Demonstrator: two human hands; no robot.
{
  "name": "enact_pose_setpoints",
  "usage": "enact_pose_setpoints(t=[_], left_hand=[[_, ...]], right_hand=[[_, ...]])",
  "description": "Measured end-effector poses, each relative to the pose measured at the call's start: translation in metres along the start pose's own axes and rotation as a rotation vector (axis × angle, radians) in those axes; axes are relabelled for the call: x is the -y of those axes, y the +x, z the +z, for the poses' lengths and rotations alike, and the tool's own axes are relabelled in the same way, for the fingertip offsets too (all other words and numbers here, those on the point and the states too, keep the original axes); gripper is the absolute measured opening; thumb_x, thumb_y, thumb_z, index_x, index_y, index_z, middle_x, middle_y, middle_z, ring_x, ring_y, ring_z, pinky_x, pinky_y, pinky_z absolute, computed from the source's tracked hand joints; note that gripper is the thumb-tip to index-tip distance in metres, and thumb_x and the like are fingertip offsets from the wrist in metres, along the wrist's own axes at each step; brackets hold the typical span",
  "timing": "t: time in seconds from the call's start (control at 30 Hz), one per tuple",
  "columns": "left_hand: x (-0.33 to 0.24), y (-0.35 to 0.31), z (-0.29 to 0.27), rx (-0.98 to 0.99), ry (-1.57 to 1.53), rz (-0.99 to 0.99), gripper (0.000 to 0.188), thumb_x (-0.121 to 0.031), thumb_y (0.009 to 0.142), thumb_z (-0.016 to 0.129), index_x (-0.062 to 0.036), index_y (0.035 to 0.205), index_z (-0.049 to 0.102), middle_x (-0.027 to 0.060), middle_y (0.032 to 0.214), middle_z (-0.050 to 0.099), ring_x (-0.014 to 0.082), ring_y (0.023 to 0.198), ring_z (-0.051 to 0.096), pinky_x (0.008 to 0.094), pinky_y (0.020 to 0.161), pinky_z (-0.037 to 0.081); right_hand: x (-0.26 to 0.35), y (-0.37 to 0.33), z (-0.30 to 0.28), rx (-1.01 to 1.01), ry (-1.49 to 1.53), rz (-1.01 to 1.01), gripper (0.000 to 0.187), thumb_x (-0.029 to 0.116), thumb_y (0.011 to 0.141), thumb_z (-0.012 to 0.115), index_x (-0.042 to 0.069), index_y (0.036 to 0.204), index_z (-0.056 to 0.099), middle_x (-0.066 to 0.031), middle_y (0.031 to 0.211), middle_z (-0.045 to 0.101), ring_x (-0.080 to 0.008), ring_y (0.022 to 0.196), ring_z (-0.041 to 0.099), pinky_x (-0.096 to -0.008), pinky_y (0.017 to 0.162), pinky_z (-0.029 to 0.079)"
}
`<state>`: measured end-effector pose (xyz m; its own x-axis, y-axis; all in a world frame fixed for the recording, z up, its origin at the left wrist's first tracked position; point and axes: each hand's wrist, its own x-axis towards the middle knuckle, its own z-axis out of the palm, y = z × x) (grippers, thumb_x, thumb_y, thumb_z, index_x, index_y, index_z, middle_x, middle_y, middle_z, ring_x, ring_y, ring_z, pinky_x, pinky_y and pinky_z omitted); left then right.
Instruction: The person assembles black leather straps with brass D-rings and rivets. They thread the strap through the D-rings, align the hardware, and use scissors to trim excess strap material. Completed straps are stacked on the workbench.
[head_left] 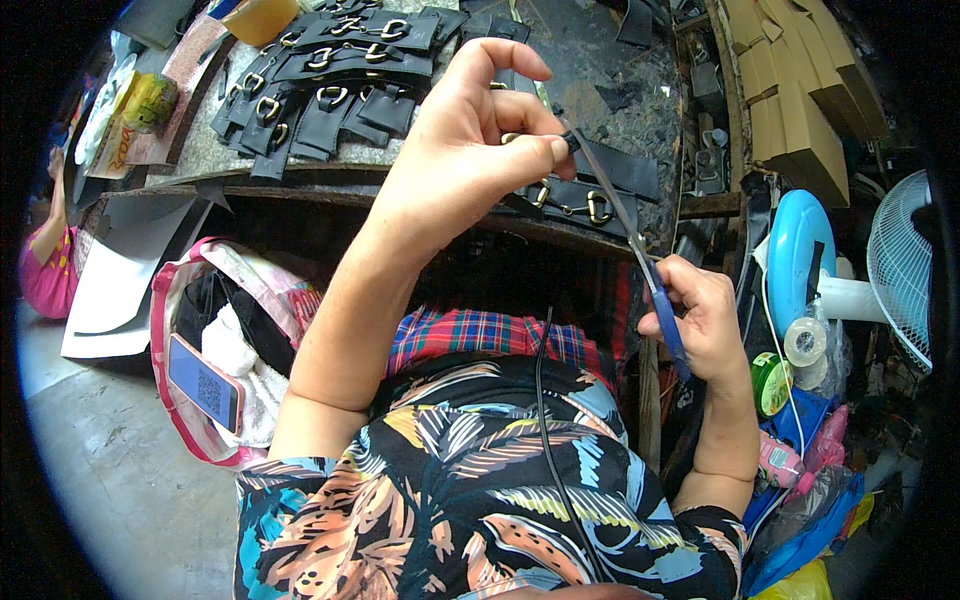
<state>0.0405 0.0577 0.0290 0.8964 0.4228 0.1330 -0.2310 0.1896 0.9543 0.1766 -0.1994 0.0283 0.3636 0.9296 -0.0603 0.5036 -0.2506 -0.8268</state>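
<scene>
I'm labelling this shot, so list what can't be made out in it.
Head view:
Small black piece: full shape hidden by the left hand's thumb and fingers.
Blue-handled tool: grip partly covered by the right hand.
Other person, far left: mostly cut off by the dark lens rim.

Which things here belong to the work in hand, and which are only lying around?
Work, apparently:
blue-handled tool in right fingers
small black piece in left fingers
black straps on table

Lying around, apparently:
phone
fan
cardboard
pink bottle
</scene>
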Motion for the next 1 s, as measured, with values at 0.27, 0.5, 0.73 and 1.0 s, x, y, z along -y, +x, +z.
enact_pose_setpoints(t=[0.27, 0.5, 0.73, 1.0], left_hand=[[0.004, -0.004, 0.001, -0.067, 0.073, -0.008, 0.048, -0.007, 0.092, 0.076, -0.0042, 0.128, 0.045, 0.0138, 0.091, 0.074, 0.005, 0.062, 0.057, 0.0172, 0.051, 0.04], [0.007, -0.006, 0.001, -0.052, 0.084, -0.007, 0.04, -0.008, 0.095, 0.073, -0.0046, 0.125, 0.047, 0.0125, 0.092, 0.074, 0.0039, 0.063, 0.056, 0.0167, 0.052, 0.04], [0.012, -0.01, 0.009, -0.074, 0.212, 0.066, 0.031, -0.006, 0.098, 0.066, -0.0063, 0.123, 0.049, 0.0082, 0.088, 0.072, 0.0015, 0.064, 0.056, 0.0159, 0.051, 0.037], [0.011, -0.014, 0.015, -0.015, 0.371, 0.11, 0.034, 0.002, 0.097, 0.065, -0.0016, 0.127, 0.05, 0.0058, 0.102, 0.063, 0.0094, 0.089, 0.063, 0.0238, 0.08, 0.052]], right_hand=[[-0.016, -0.004, 0.007, -0.004, 0.088, 0.084, 0.033, 0.019, 0.08, 0.088, -0.002, 0.087, 0.064, -0.0051, 0.066, 0.056, -0.0093, 0.056, 0.054, -0.0267, 0.054, 0.042], [-0.007, 0.026, -0.006, -0.153, 0.075, 0.219, 0.014, 0.012, 0.095, 0.07, 0.005, 0.084, 0.063, 0.0031, 0.064, 0.058, -0.0048, 0.052, 0.055, -0.0212, 0.049, 0.042], [-0.036, 0.112, -0.046, -0.403, -0.822, 0.166, 0.037, 0.044, 0.083, 0.081, 0.01, 0.097, 0.074, -0.0078, 0.071, 0.066, -0.0216, 0.065, 0.066, -0.0376, 0.062, 0.049], [0.013, 0.096, -0.022, -0.465, -0.343, -0.329, 0.026, 0.027, 0.088, 0.08, 0.005, 0.103, 0.075, -0.0124, 0.096, 0.074, -0.0272, 0.086, 0.073, -0.0371, 0.075, 0.056]])
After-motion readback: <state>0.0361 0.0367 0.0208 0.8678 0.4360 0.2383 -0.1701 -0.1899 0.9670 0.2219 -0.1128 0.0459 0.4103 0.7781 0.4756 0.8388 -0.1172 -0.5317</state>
